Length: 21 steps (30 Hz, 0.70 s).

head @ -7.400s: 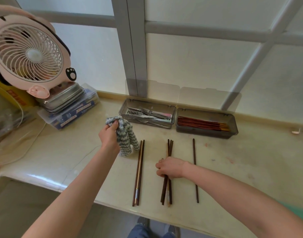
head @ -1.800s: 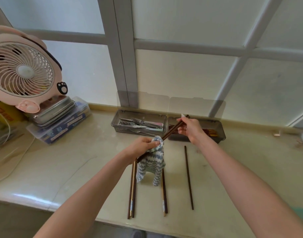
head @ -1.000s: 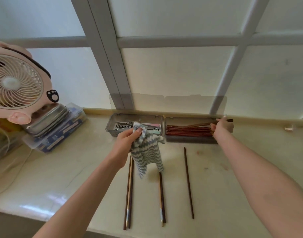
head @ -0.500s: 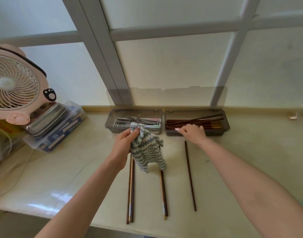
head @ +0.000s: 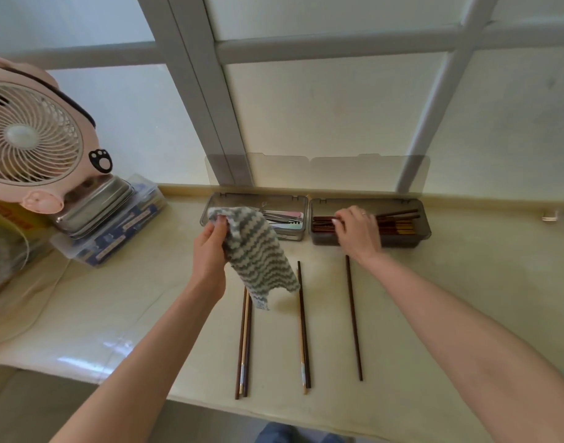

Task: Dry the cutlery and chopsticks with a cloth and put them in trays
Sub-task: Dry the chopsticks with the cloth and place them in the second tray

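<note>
Your left hand (head: 209, 251) is closed around the top of the grey-and-white striped cloth (head: 258, 254), thumb pinching it at the upper edge, and the cloth hangs down from that grip over the table (head: 114, 298). Its lower end covers the far tips of a bunch of three chopsticks (head: 244, 346) lying on the table. Just to the right lies a pair of chopsticks (head: 303, 334), one dark and one pale, and further right a single dark chopstick (head: 354, 321), all pointing away from you. Your right hand (head: 357, 231) lies palm down over the chopstick tray (head: 424, 227), fingers stretched out flat on the sorted chopsticks (head: 399, 222) inside, gripping none that you can see; the hand is slightly blurred. Beside it on the left, touching, stands the cutlery tray (head: 258, 197) with metal cutlery (head: 283, 217) in it, partly hidden behind the cloth. Both trays sit against the window sill with their clear lids (head: 370, 174) standing upright. At the far left, a pink fan (head: 34, 139) stands by a metal tin (head: 95, 206) stacked on a plastic box (head: 114, 238).
</note>
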### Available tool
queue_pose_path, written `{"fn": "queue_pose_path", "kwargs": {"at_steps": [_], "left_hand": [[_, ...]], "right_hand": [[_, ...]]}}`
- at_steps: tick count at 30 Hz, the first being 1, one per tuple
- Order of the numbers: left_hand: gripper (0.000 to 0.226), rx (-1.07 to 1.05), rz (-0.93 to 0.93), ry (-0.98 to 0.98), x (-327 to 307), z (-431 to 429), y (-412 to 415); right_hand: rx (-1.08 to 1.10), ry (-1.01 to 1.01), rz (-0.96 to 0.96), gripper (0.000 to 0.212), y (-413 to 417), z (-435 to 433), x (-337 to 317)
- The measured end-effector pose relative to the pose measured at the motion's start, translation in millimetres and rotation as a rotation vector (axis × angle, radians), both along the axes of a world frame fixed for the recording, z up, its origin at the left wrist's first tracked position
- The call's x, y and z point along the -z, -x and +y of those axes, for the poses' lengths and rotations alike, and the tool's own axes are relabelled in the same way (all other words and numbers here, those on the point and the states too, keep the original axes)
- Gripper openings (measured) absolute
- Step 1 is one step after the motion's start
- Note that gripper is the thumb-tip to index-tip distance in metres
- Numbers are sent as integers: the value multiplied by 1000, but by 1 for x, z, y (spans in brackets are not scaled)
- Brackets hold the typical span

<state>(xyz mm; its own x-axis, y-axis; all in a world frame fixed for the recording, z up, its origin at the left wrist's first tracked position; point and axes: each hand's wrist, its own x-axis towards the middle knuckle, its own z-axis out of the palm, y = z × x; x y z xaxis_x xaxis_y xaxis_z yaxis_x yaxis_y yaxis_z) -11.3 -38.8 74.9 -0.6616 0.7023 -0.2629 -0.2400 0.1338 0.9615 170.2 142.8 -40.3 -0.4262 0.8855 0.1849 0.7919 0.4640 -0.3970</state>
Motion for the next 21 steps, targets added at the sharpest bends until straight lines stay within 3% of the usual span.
{"fn": "queue_pose_path", "kwargs": {"at_steps": [2, 5, 8, 21], "left_hand": [[31, -96, -32, -60, 0, -1, 8], [34, -200, -88, -148, -3, -4, 18], [41, -216, -77, -190, -6, -9, 25], [37, -273, -113, -149, 5, -45, 57]], "right_hand": [[-57, 100, -35, 22, 19, -32, 2], [-101, 324, -276, 25, 47, -78, 16], [-89, 386, -428, 31, 61, -111, 33], [159, 517, -375, 30, 75, -138, 33]]}}
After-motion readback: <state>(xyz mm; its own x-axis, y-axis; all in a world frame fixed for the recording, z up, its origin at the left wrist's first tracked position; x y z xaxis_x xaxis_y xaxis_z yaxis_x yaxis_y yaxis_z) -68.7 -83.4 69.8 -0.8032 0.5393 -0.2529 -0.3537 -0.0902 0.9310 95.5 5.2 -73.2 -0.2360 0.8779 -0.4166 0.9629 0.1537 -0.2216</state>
